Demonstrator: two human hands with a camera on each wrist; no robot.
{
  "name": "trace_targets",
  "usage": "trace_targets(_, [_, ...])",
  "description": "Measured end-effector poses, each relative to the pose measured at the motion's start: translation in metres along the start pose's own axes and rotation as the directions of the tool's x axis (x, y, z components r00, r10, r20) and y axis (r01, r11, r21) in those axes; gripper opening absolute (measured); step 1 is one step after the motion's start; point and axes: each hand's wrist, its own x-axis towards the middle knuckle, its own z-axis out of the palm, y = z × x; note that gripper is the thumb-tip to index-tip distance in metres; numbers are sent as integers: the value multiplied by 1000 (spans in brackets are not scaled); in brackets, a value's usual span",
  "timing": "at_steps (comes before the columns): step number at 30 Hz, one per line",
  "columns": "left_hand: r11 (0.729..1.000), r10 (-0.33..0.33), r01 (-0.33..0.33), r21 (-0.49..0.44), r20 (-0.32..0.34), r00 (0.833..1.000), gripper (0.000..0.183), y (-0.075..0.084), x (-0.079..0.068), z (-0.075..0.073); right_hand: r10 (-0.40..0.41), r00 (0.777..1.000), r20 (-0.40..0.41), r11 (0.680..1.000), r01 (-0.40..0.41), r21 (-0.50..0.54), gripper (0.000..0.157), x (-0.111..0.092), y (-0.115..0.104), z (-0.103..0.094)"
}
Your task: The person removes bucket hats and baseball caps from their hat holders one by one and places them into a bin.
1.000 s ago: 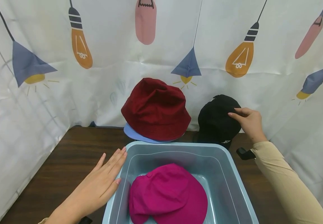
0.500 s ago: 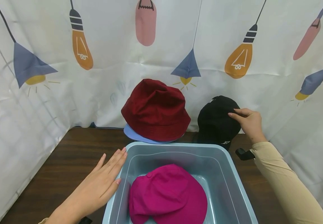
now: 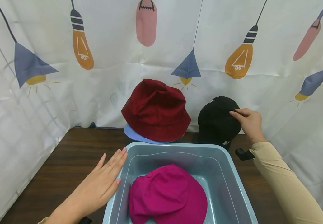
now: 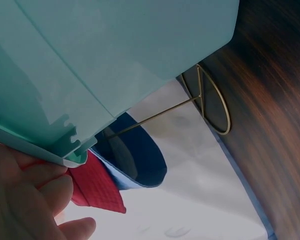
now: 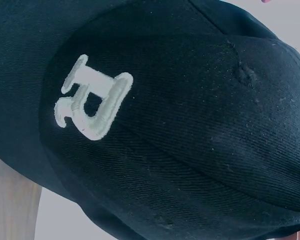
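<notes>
Nearest me: pink cap (image 3: 168, 196), lying in the blue bin (image 3: 175, 144), crown to the left, brim to the right. Bin sits on the dark wood worktop (image 3: 74, 155).

My left hand (image 3: 94, 188) is at the bin's left rim, touching it. Fingers straight, three side by side, little finger spread off from them, thumb lower down by the rim. Not gripping anything.

Right side: my right arm in a tan sleeve (image 3: 287, 183) reaches past the bin, black mount (image 3: 244, 154) at the wrist.

Farther out, just beyond the bin's far right corner: black cap (image 3: 217, 121), brim down. My right hand (image 3: 251, 123) has it from the right, thumb and forefinger pinched on the crown. Right wrist view shows a raised white letter (image 5: 110, 107) on its front. What's under the cap: can't tell, bin rim cuts off the bottom.

Left of that, behind the bin's far rim: dark red hat (image 3: 156, 112) over a blue hat (image 3: 133, 133), blue edge poking out below. Left wrist view shows a wire stand (image 4: 155, 115) running up into the blue one, ring foot on the worktop.

Farthest: white curtain (image 3: 105, 81) printed with lamps and bulbs, behind everything.
</notes>
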Motion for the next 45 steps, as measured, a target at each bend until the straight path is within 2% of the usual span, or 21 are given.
trace_targets(7, [1000, 11, -11, 0, -15, 1000, 55, -1, 1, -1, -18, 1000, -11, 1000, 18, -8, 31, 1, 0, -1])
trace_targets(17, [1000, 5, -5, -5, -11, 1000, 58, -1, 1, 1, -1, 1000, -27, 1000, 1, 21, 31, 3, 3, 0])
trace_targets(30, [1000, -6, 6, -11, 3, 1000, 60, -1, 1, 1, 36, 998, -60, 988, -26, 150, 29, 8, -6, -2])
trace_targets(34, [1000, -7, 7, -19, -1, 1000, 60, -1, 1, 1, 9, 998, -65, 985, 3, 170, 22, 8, -8, -2])
trace_targets(37, [1000, -7, 7, -20, -1, 1000, 60, -1, 1, 2, -48, 998, -35, 988, 52, 142, 12, 8, -8, -4])
trace_targets(39, [1000, -7, 7, -18, 0, 1000, 60, -1, 1, 1, -80, 997, -8, 991, 81, 110, 12, 9, -7, -6])
trace_targets(41, [1000, -7, 7, -16, 1, 1000, 60, -1, 1, 1, -101, 995, 11, 992, 100, 73, 13, 9, -6, -7])
trace_targets(45, [1000, -4, 4, -19, -2, 1000, 60, -1, 1, 1, -100, 995, -14, 994, 101, 37, 20, 12, -4, -10])
